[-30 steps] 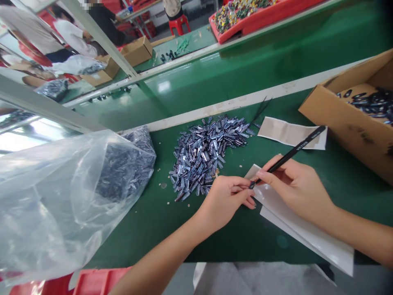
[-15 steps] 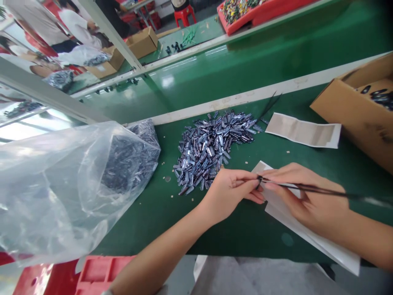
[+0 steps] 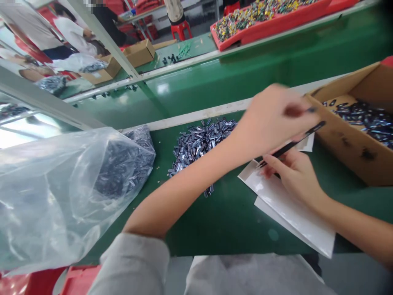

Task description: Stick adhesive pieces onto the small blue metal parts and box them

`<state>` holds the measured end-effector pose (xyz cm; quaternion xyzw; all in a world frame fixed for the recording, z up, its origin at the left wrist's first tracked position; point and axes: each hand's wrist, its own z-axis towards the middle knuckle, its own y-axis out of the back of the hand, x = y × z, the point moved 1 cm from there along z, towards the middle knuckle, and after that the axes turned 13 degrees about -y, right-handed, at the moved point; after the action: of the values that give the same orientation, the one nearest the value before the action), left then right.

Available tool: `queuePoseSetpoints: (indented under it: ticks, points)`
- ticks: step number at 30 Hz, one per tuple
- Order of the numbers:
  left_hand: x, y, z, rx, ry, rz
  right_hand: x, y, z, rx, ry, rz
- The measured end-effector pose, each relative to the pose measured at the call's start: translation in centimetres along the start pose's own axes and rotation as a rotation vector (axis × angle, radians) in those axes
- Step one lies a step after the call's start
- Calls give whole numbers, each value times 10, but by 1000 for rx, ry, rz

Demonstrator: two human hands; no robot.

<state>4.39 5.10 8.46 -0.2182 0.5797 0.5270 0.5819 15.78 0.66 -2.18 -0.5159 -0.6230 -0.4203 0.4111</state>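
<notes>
Black tweezers (image 3: 285,149) between fingers (image 3: 276,164) of right hand (image 3: 302,176).

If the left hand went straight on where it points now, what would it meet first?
The left hand would probably meet the cardboard box at its near side, though depth is unclear.

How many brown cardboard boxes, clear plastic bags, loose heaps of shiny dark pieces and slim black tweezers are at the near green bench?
Brown cardboard box: 1
Clear plastic bag: 1
Loose heap of shiny dark pieces: 1
Slim black tweezers: 1
Total: 4
</notes>
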Motion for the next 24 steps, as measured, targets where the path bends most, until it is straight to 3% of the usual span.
queuePoseSetpoints:
  ticks: [1,2,4,6,8,11,14,16,19,24]
  points:
    - [-12,-9,22,51,-164,-63,0,0,1,9,-6,-43]
    - [-21,-18,40,93,-211,-137,1,1,1,8,-6,-68]
    - [-31,-32,62,189,-209,-197,1,1,1,-8,-6,-72]
    - [-29,-35,60,198,-186,-156,2,1,1,-19,-18,-58]
    - [-14,-24,37,131,-202,-21,1,1,2,-16,-28,-60]
    - [19,2,-18,65,-170,293,0,1,5,-6,-20,-78]
    - [48,18,-69,178,-81,453,0,0,7,-17,-22,-128]
    - [60,17,-91,223,-46,492,0,0,7,-35,-24,-185]
    - [69,6,-108,233,-68,553,2,-1,7,-59,-7,-251]
    - [74,-7,-115,247,-107,645,3,-1,5,-72,16,-279]
